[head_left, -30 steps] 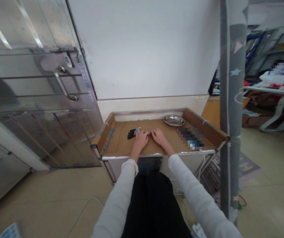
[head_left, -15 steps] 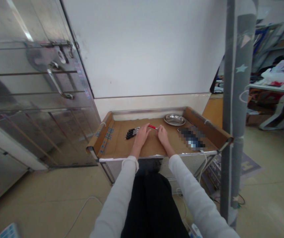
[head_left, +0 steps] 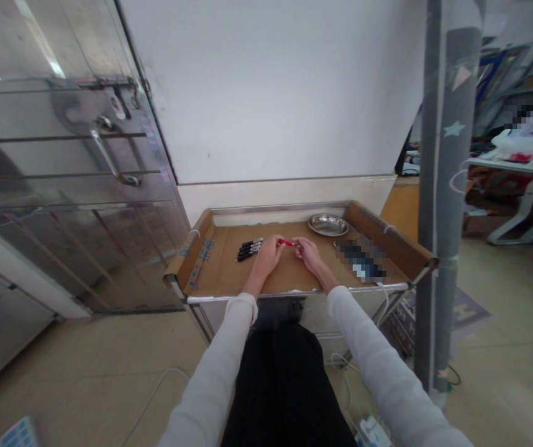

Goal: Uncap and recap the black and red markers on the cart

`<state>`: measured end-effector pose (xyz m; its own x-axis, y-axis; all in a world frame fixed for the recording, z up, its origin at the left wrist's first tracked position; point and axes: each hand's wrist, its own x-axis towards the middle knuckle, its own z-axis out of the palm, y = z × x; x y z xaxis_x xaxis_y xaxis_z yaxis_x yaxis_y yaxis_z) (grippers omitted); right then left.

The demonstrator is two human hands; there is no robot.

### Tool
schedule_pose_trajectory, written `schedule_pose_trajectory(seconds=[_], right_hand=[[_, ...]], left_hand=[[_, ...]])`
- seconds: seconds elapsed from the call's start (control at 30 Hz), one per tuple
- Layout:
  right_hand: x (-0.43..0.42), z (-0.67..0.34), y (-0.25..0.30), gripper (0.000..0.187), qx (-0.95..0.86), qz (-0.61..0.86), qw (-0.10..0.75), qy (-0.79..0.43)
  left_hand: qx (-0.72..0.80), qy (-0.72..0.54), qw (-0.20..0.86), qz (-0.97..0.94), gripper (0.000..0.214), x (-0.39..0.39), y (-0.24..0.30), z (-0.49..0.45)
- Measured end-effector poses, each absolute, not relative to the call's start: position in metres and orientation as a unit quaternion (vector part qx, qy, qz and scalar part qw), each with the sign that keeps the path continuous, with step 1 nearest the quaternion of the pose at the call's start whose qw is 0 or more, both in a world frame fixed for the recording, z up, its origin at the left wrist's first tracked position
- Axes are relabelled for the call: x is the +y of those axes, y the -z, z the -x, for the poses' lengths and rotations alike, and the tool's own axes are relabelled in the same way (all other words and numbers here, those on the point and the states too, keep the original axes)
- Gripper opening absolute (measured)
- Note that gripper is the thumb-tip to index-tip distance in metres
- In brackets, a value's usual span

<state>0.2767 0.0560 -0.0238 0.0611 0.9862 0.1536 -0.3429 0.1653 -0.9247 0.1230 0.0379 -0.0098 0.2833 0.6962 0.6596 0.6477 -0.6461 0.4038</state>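
Markers (head_left: 249, 249): lay side by side toward the left of the cardboard-lined tray (head_left: 227, 273).
Left hand (head_left: 271, 251): pinched the left end of the red pen (head_left: 287, 243).
Pen's middle: bridged the gap between hands.
Right hand (head_left: 307, 252): pinched its right end.
Metal dish (head_left: 328, 225): sat far right.
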Motion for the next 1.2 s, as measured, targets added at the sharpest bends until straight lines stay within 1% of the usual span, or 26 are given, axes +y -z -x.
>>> schedule_pose_trajectory(seconds=[0.27,0.4,0.5,0.63,0.7,0.8,0.97,1.07,1.2], right_hand=[[0.055,-0.279,0.024,0.011,-0.397,0.367,0.628,-0.56],[0.054,-0.279,0.024,0.007,-0.407,0.354,0.621,-0.569],[0.054,-0.279,0.024,0.007,-0.416,0.349,0.612,-0.575],[0.054,-0.28,0.024,0.007,-0.409,0.347,0.612,-0.581],[0.054,-0.28,0.025,0.01,-0.413,0.341,0.611,-0.582],[0.053,-0.28,0.028,0.02,-0.434,0.334,0.602,-0.582],[0.056,-0.28,0.035,0.035,-0.452,0.349,0.617,-0.541],[0.057,-0.28,0.036,0.038,-0.459,0.357,0.626,-0.519],[0.058,-0.28,0.037,0.038,-0.465,0.359,0.62,-0.52]], left_hand=[[0.451,-0.493,0.005,-0.744,0.025,0.037,0.008,-0.121],[0.443,-0.49,-0.004,-0.75,0.026,0.034,0.007,-0.121],[0.429,-0.485,-0.007,-0.762,0.026,0.033,0.006,-0.121],[0.442,-0.513,-0.015,-0.736,0.028,0.032,0.006,-0.121],[0.454,-0.523,-0.015,-0.721,0.027,0.032,0.006,-0.12],[0.466,-0.527,-0.016,-0.711,0.025,0.033,0.007,-0.119],[0.472,-0.514,-0.02,-0.716,0.022,0.035,0.008,-0.119],[0.483,-0.51,-0.014,-0.711,0.021,0.034,0.007,-0.12],[0.494,-0.52,-0.004,-0.697,0.02,0.032,0.005,-0.119]])
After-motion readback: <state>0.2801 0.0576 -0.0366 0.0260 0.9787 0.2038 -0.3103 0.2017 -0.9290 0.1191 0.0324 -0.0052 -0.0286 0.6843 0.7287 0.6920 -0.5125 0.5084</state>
